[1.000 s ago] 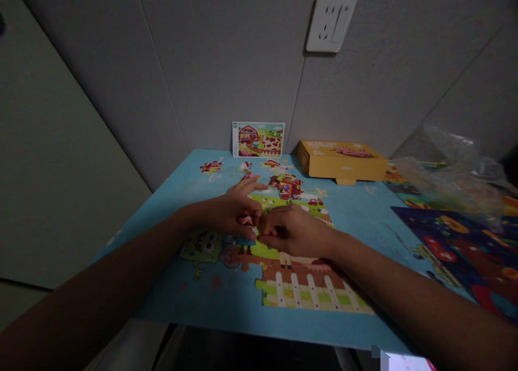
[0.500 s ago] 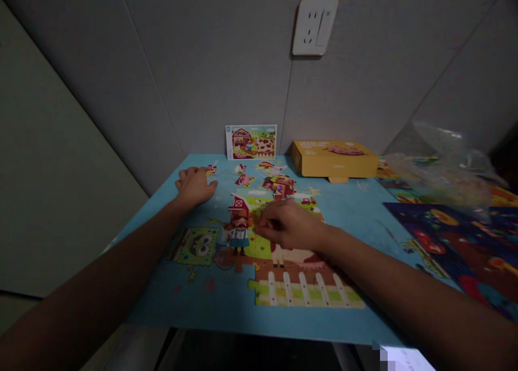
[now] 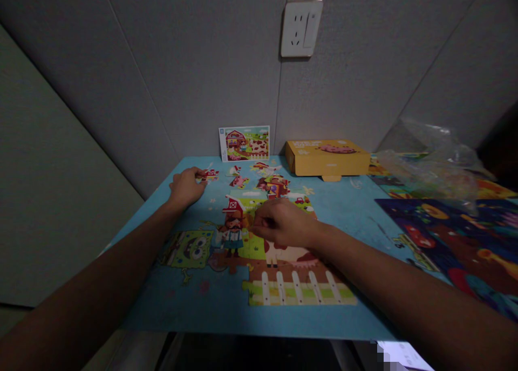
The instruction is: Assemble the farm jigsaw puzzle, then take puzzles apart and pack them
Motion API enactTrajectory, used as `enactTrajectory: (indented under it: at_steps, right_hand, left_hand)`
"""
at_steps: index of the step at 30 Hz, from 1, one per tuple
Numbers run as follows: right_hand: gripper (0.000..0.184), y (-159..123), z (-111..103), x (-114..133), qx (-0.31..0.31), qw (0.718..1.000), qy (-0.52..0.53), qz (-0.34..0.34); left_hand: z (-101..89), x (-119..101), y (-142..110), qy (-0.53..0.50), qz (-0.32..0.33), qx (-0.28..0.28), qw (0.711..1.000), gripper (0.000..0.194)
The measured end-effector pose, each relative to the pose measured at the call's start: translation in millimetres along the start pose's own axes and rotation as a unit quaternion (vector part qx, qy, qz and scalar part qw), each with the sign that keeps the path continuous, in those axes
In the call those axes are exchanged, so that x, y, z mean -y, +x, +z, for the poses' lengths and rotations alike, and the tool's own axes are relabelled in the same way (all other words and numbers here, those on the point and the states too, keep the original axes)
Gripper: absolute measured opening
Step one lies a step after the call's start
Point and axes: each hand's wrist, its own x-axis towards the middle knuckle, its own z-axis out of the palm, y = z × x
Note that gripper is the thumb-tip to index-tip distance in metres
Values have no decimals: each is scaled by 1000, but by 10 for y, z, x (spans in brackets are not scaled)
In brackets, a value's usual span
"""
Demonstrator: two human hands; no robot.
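At the table's far left, my left hand (image 3: pixel 188 187) has its thumb and fingertips at the edge of a red-and-white barn puzzle piece (image 3: pixel 210 174). My right hand (image 3: pixel 283 221) rests curled over the partly joined farm puzzle (image 3: pixel 259 247); whatever its fingertips hold, if anything, is hidden. The joined part shows a farmer (image 3: pixel 233 236), a spotted cow and a white fence (image 3: pixel 297 287). Behind it lie loose pieces: a pink pig piece (image 3: pixel 239 182), a white-and-red piece (image 3: pixel 233 171) and an overlapping colourful cluster (image 3: pixel 274 186).
A farm picture card (image 3: pixel 245 143) leans on the wall at the back. To its right sits a yellow box (image 3: pixel 327 158). Clear plastic wrapping (image 3: pixel 437 171) and a dark blue picture sheet (image 3: pixel 453 247) occupy the right side. The blue table (image 3: pixel 194 311) carries a printed cartoon sponge.
My left hand has shifted from covering the barn piece to gripping its left edge, so more of the piece shows. My right hand stays on the puzzle. The view has turned slightly right.
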Motion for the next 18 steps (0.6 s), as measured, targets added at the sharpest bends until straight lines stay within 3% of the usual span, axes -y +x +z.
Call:
enactTrajectory:
  at_steps: [3, 6, 14, 18]
  right_hand:
    - [20, 3, -5, 5, 6, 1000, 5, -1]
    - [19, 12, 5, 9, 5, 1000, -2, -2]
    - [17, 15, 37, -7, 15, 1000, -1, 4]
    - [15, 15, 42, -14, 9, 1000, -1, 3]
  left_hand:
    - [46, -19, 16, 9, -28, -14, 999, 55]
    - [75, -48, 29, 26, -26, 9, 999, 69]
    - [45, -57, 30, -15, -28, 17, 999, 58]
    - [41, -129, -14, -36, 4, -25, 999, 57]
